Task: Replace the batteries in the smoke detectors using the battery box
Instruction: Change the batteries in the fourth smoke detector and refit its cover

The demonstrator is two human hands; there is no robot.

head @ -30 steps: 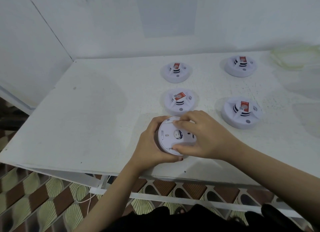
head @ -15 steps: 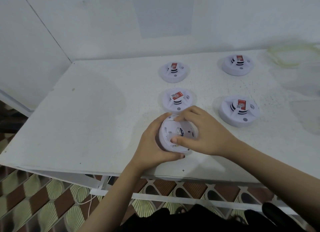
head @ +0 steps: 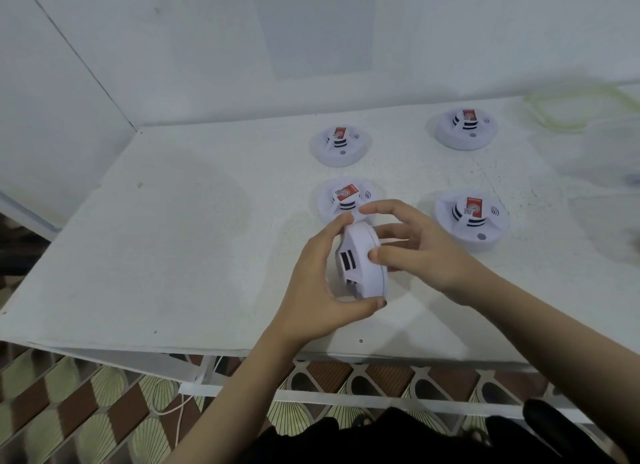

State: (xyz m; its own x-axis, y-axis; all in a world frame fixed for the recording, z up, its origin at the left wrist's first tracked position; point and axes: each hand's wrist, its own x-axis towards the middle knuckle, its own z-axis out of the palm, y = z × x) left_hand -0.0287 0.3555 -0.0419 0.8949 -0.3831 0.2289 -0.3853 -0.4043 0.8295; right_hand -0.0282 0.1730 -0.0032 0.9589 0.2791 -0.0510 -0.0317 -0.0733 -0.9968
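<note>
the left hand (head: pixel 311 283) and right hand (head: pixel 415 252) both clamp a round white plastic smoke detector (head: pixel 362 259) tipped on edge above the near middle of the white table (head: pixel 173 238), with four red-labelled white detectors (head: pixel 471 221) lying flat farther back.

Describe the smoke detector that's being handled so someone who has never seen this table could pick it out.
On the white table, four flat detectors sit in two rows. In front of them, near the front edge, the smoke detector is gripped between the left hand and right hand. It alone is tipped on edge, with no red label showing.
</note>
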